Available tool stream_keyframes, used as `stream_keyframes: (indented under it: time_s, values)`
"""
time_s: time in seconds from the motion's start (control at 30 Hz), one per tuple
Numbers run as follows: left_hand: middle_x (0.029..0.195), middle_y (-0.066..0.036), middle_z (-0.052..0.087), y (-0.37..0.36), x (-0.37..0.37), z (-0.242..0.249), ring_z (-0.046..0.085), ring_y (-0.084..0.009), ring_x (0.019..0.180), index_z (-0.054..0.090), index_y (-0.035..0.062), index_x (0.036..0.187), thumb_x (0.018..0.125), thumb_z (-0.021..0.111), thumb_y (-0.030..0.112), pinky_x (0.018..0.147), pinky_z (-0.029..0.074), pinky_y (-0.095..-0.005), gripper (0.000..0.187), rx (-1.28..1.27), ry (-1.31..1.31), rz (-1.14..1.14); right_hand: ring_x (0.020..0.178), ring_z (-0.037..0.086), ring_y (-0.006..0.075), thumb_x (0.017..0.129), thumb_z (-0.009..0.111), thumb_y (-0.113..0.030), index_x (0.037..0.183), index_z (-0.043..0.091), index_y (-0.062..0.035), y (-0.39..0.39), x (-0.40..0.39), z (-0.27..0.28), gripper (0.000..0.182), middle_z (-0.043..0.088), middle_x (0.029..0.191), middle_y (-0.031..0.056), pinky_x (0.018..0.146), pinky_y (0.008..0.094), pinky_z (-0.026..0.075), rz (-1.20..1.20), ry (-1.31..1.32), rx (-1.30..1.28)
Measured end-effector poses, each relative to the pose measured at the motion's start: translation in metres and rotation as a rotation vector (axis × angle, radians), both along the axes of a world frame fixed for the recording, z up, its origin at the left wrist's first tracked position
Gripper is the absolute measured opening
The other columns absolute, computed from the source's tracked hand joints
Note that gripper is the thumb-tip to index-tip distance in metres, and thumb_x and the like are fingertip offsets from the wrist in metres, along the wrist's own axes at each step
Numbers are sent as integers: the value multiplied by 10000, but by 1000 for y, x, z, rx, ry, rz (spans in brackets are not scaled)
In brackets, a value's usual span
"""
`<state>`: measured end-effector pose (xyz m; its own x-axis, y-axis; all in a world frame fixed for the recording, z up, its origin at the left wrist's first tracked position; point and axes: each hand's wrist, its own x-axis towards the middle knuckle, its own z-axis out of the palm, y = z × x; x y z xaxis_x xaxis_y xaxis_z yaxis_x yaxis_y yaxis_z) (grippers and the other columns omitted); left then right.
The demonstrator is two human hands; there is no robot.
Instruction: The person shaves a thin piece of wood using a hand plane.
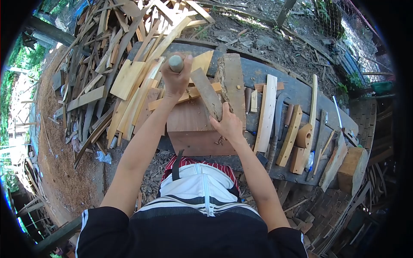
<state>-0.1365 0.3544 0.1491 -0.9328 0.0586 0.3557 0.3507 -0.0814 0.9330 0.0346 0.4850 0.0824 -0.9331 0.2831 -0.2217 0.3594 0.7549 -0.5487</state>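
My left hand (175, 79) is closed around a thick handle with a rounded grey-green end (176, 63) that points up at the camera; whatever lies below the fist is hidden. My right hand (228, 124) grips the near end of a short greyish wood piece (206, 91), which slants up and to the left. Both hands are over a reddish-brown wood block (189, 120) at the bench's near edge. A narrow yellowish wood strip (189, 94) lies across the block, passing below the grey piece. Beyond, a rough-edged plank (234, 77) rests on the bench.
On the dark workbench (258, 69), to the right, lie a pale board (266, 112), a curved blade (278, 109), a drilled wood strip (289, 135) and a thick block (352, 170). A large scrap-wood pile (101, 64) stands left, beside sawdust (64, 172).
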Motion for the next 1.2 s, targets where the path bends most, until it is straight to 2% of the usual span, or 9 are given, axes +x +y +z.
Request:
stream_keyframes:
  time_s: [0.37,0.47,0.57,0.63,0.73,0.93,1.03,1.13,1.2]
  values:
    - [592,-1,523,7,5,-3,482,-64,575,546,24,676,857,673,88,554,411,-248,230,-61,77,23,794,668,436,786,676,-440,1201,429,-24,4,-1,3,638,662,823,278,693,511,517,-4,-37,-66]
    - [584,-11,523,10,2,-5,485,-64,562,543,22,677,850,676,77,549,419,-253,225,-95,52,43,876,667,411,774,679,-435,1162,484,1,13,-14,22,615,657,919,292,754,461,513,-73,62,-371]
    - [577,-17,525,10,2,-11,478,-69,546,539,21,678,853,669,75,534,416,-262,225,-88,33,31,819,676,402,768,698,-420,1147,478,9,14,-30,121,613,662,881,264,703,443,518,-96,354,-557]
    - [574,-23,524,14,2,-7,465,-77,536,527,19,671,823,685,82,523,413,-272,228,-74,166,78,837,671,234,787,720,-313,1163,462,14,12,-36,182,561,647,923,176,722,360,522,18,610,-677]
    - [579,-30,542,11,-2,-11,507,-89,543,560,8,707,764,723,94,534,428,-282,192,-206,316,115,727,679,244,792,727,-266,1149,451,-2,9,-33,205,522,638,835,160,647,375,519,194,758,-477]
    - [616,-62,583,9,4,-18,551,-119,583,580,6,743,696,733,80,565,448,-291,177,-35,226,79,593,650,301,793,694,-402,1068,454,-4,26,-38,210,540,618,687,182,566,368,494,374,231,-43]
    - [680,-21,618,-1,-6,-39,568,-122,629,601,4,756,678,760,73,599,470,-280,190,-269,204,27,558,629,327,808,670,-431,1072,463,-8,14,-38,219,540,628,673,162,563,392,494,279,797,-299]
    - [603,-61,573,13,-2,-46,529,-115,560,552,-7,710,688,730,50,550,447,-287,189,232,-90,-29,598,629,262,808,673,-408,1077,458,-10,9,-40,198,526,634,734,151,579,357,496,330,204,-30]
    - [591,-97,540,16,11,-14,509,-114,538,518,-2,705,708,725,58,538,434,-288,216,138,46,-20,698,662,268,809,668,-409,1086,465,2,18,-42,181,535,642,807,194,634,372,507,312,156,-53]
